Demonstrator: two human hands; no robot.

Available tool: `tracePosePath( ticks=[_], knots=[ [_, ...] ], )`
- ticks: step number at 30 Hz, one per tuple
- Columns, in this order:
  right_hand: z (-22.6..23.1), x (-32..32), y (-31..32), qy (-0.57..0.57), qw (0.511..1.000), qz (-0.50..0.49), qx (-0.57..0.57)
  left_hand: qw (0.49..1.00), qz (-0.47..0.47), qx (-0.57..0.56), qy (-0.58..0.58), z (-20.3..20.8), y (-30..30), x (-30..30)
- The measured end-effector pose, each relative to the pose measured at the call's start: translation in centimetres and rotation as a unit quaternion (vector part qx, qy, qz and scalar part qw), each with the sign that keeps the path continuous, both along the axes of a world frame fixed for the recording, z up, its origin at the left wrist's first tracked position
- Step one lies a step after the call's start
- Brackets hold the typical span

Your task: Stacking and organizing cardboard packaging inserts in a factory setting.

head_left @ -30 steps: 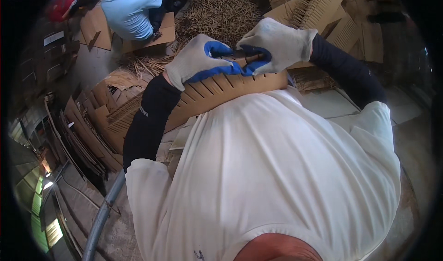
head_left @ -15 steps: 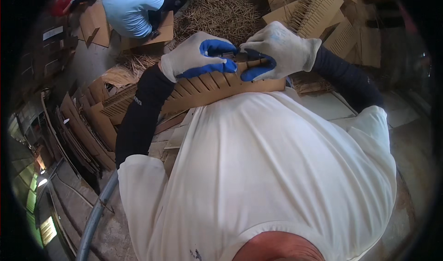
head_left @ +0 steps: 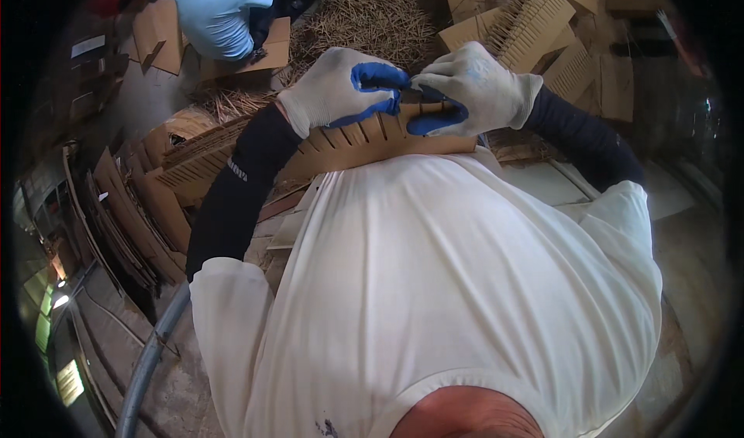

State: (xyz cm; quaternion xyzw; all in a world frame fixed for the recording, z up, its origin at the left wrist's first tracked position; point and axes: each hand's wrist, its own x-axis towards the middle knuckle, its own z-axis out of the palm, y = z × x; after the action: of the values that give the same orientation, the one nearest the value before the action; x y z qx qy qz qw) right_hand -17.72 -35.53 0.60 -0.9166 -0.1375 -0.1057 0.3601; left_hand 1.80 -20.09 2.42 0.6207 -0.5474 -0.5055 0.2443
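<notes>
My left hand [head_left: 341,89], in a white glove with blue palm and fingertips, is closed in a pinch above a brown slotted cardboard strip [head_left: 325,155]. My right hand [head_left: 480,89], gloved the same way, pinches just beside it, the fingertips of both nearly meeting. Whatever small dark thing lies between them is too hidden to name. The strip stretches across in front of my white shirt, a row of narrow slots along its upper part. The thumbs of both gloves lie over its upper edge.
A heap of thin brown sticks [head_left: 376,19] lies beyond my hands. Far left, a person in a light blue shirt [head_left: 221,15] sits by cardboard. More slotted cardboard [head_left: 535,19] is stacked far right. Cardboard sheets [head_left: 128,213] stand at left, near a grey metal pipe [head_left: 159,345].
My left hand has shifted slightly right, its fingertips closer to my right hand. The small greyish thing that showed at its fingertips is now hidden. The right hand is nearly unchanged.
</notes>
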Motion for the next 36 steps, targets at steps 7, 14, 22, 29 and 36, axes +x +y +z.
tracePosePath(
  ticks=[7,14,22,29,36],
  knots=[
    [-0.7,-0.1,-0.3,0.000,1.000,0.011,0.026,0.999,-0.029,-0.034,0.023,-0.9,-0.2,0.7],
    [-1.3,-0.6,-1.0,0.005,0.999,0.002,0.053,0.996,-0.066,-0.001,0.067,-1.6,-0.7,1.3],
    [-1.7,-0.6,-1.9,0.078,0.992,-0.026,0.100,0.971,-0.140,-0.167,-0.095,0.1,-0.8,0.0],
    [-2.2,-0.6,-2.3,0.131,0.987,-0.042,0.086,0.891,-0.148,-0.287,-0.320,0.8,0.1,-1.8],
    [-1.9,-0.7,-2.0,0.099,0.987,-0.029,0.126,0.968,-0.020,-0.105,-0.226,1.9,0.0,-2.7]
  ],
)
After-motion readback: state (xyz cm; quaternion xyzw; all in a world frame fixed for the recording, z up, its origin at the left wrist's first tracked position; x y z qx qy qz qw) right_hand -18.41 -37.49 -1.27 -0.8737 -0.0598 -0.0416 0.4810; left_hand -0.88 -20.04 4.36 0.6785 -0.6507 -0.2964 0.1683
